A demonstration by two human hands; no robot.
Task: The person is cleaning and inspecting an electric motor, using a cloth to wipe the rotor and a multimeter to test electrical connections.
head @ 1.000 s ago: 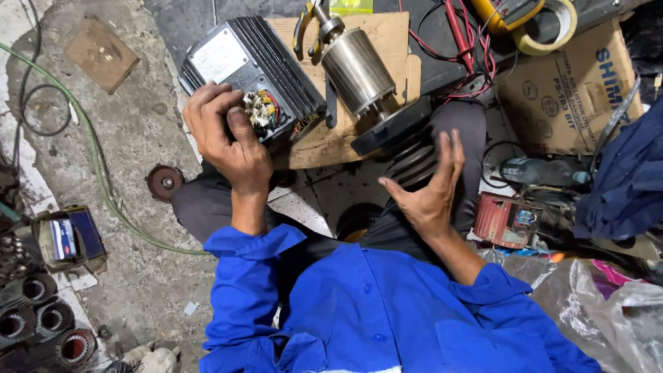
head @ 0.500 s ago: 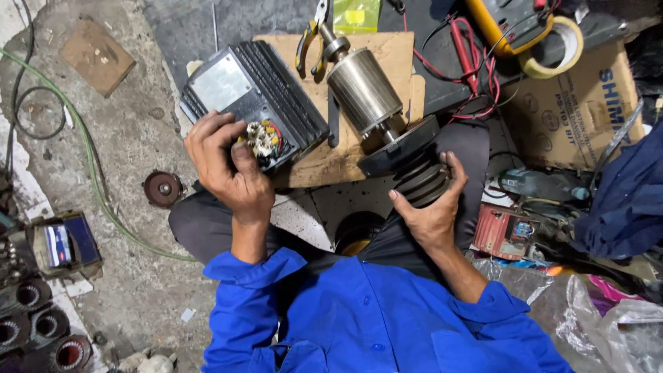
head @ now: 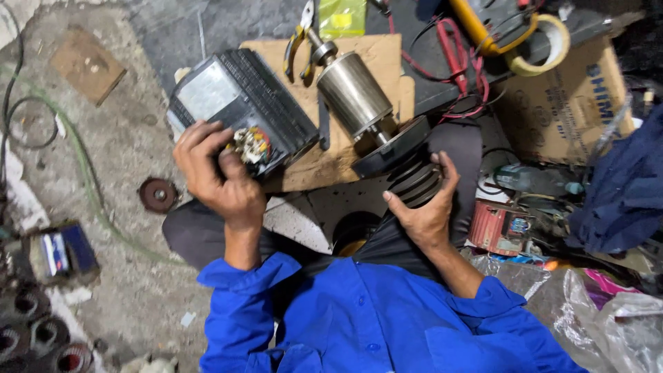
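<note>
Concrete floor (head: 124,138) cluttered with tools, cardboard (head: 359,69) laid on it. Our left hand (head: 217,176) is clamped on the end of the black motor housing (head: 242,110) by its wiring; our right hand (head: 421,207) wraps round the black pulley (head: 414,181) below the steel rotor (head: 353,93) on the cardboard, pliers (head: 300,34) just beside

Both forearms reach up from blue sleeves toward the frame's middle. The left hand (head: 219,181), left of centre, has its fingers curled in a grip. The right hand (head: 423,207), right of centre, cups, fingers and thumb spread.
</note>
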